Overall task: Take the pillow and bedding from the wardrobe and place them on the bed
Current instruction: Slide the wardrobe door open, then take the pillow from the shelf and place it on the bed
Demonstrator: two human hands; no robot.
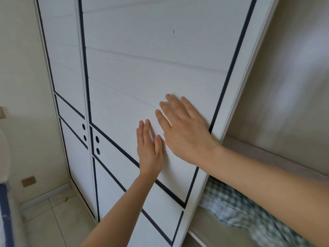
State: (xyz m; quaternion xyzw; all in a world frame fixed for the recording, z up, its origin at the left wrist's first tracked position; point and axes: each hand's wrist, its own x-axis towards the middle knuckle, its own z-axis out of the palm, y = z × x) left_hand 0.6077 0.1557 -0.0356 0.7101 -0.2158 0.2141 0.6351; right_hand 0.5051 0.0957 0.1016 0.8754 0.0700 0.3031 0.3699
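A white sliding wardrobe door (142, 68) with dark trim lines fills the middle of the view. My left hand (149, 150) lies flat against it, fingers together and pointing up. My right hand (183, 129) also presses flat on the door, fingers spread, just left of the door's right edge. To the right of that edge the wardrobe stands open, and green-and-white checked bedding (236, 209) lies on a shelf there, partly hidden under my right forearm. No pillow can be told apart from the bedding.
A second white wardrobe door (64, 68) stands to the left, behind the first. The beige wall (23, 68) has a socket (28, 181) low down. Pale floor tiles (53, 220) show at lower left, with a bed's edge (5, 211) at the far left.
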